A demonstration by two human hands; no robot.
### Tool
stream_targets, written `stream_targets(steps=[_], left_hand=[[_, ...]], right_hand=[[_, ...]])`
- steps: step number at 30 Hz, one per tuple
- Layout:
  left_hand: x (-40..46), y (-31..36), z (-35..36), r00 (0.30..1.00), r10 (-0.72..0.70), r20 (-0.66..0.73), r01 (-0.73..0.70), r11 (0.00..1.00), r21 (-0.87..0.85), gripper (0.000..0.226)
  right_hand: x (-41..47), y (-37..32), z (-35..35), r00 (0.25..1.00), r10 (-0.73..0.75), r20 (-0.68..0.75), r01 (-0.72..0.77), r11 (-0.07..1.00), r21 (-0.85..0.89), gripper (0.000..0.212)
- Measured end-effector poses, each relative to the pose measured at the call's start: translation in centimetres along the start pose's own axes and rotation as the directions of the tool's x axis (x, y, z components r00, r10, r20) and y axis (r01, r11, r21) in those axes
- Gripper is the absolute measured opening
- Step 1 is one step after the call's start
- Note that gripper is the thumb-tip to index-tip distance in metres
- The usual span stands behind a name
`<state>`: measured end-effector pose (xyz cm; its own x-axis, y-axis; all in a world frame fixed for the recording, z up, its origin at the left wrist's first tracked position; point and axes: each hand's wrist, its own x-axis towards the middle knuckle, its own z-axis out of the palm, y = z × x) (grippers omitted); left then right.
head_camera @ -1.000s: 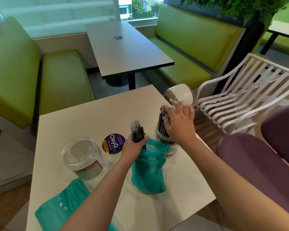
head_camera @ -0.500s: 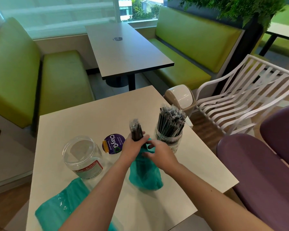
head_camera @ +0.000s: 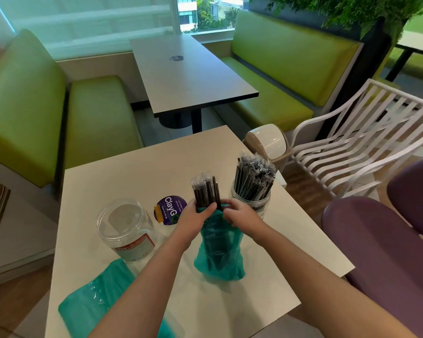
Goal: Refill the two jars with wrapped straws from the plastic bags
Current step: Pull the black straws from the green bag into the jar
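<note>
So from the head cam: the right hand has come back off the full jar and is now pinching the mouth of the teal bag, while the left hand still grips a bundle of wrapped straws poking out of it. Looks like the next batch is about to come free. The empty jar sits left on the counter, so it's probably next; a second bag lies nearer.
</note>
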<state>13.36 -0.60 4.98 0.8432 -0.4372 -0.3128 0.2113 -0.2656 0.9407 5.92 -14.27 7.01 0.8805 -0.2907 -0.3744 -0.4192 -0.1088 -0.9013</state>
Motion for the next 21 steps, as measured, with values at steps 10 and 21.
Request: stream_targets(steps=[10, 21], left_hand=[[-0.31, 0.09, 0.55, 0.999, 0.045, 0.026, -0.045, 0.999, 0.021, 0.04], [-0.24, 0.56, 0.43, 0.998, 0.064, 0.01, -0.064, 0.997, 0.046, 0.045]], right_hand=[[0.24, -0.34, -0.12, 0.997, -0.055, -0.062, 0.059, 0.996, 0.062, 0.03], [0.47, -0.29, -0.81, 0.994, -0.078, -0.072, 0.083, 0.994, 0.066, 0.03]])
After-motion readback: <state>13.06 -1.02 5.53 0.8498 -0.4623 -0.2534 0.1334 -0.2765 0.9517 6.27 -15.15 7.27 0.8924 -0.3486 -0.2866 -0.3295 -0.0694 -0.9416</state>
